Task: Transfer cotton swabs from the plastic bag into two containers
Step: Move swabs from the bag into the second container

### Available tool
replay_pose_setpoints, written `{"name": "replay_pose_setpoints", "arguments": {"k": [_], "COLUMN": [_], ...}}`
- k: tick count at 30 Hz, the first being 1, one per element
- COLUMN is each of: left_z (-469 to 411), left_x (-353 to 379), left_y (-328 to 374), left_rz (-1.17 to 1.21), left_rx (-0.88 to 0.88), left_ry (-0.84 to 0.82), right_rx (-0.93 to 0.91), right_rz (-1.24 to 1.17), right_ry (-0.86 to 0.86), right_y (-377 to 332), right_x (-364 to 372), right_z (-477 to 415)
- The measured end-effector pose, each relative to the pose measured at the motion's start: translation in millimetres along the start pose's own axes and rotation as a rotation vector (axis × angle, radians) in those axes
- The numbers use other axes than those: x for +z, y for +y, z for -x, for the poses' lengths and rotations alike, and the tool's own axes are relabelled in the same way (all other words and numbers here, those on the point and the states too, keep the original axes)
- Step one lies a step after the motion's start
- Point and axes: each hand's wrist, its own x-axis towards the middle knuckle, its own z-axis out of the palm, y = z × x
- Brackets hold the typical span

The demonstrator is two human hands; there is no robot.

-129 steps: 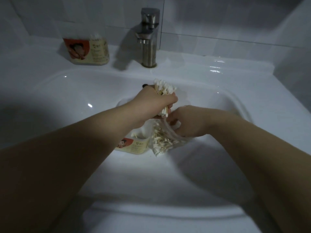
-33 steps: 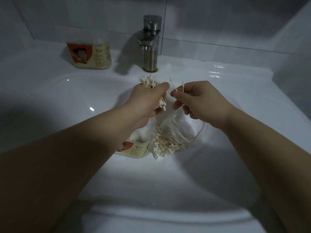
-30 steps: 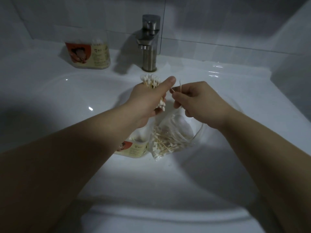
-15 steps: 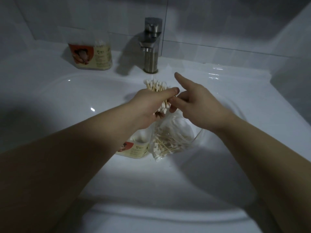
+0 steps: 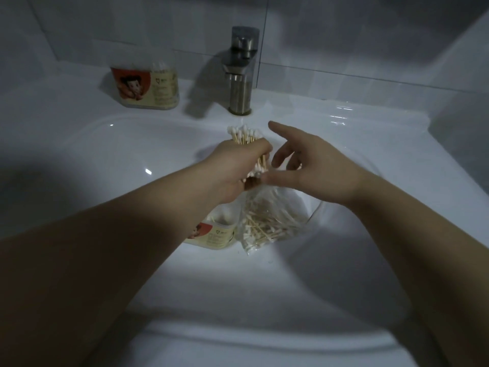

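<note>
White tiles [image 5: 344,35] are standing behind a white sink [image 5: 111,165], and dim light is falling mostly on the middle of the basin. A metal faucet [image 5: 242,72] is rising from the back ledge, and to its left one container [image 5: 145,87] with a red and cream label is standing upright on the same ledge, with some white tips showing inside it. The left hand [image 5: 238,168] is reaching over the basin and is gripping a bundle of cotton swabs [image 5: 244,136] in its curled fingers, so the white tips are pointing up and away above the fist. The right hand [image 5: 309,165] is hovering just beside it with its fingers spread and nearly straight, the index finger pointing toward the faucet; it is holding nothing, and its thumb is lying at the lower end of the bundle. Below both hands, a second container [image 5: 214,233] is standing in the basin, partly hidden by the left forearm. Just to its right the plastic bag [image 5: 288,200] is lying open, and many loose swabs [image 5: 264,226] are lying in it in a heap.
</note>
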Motion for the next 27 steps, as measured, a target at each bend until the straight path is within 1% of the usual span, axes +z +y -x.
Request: {"name": "replay_pose_setpoints", "arguments": {"k": [5, 14, 18, 20, 23, 27], "left_z": [4.3, 3.8, 2.7, 1.9, -1.1, -4.9], "left_x": [0.0, -1.1, -2.2, -2.2, -3.7, -8.9], "left_y": [0.7, 0.7, 0.2, -1.3, -3.9, -3.3], "left_rz": [-0.003, 0.041, 0.015, -0.014, -0.066, 0.000], "left_rx": [-0.009, -0.066, -0.094, -0.082, -0.056, -0.040], "left_ry": [-0.134, -0.253, -0.317, -0.290, -0.180, -0.094], "right_rx": [-0.051, -0.117, -0.140, -0.112, -0.028, 0.116], "right_rz": [0.038, 0.101, 0.106, 0.122, 0.134, 0.216], "right_ry": [-0.008, 0.000, 0.046, 0.028, -0.041, -0.138], "right_y": [-0.9, -4.8, -5.3, -4.3, -2.2, 3.5], "right_x": [1.4, -0.7, -1.9, -3.0, -5.0, -5.6], "right_z": [0.4, -0.3, -1.2, -1.5, -1.9, -2.3]}}
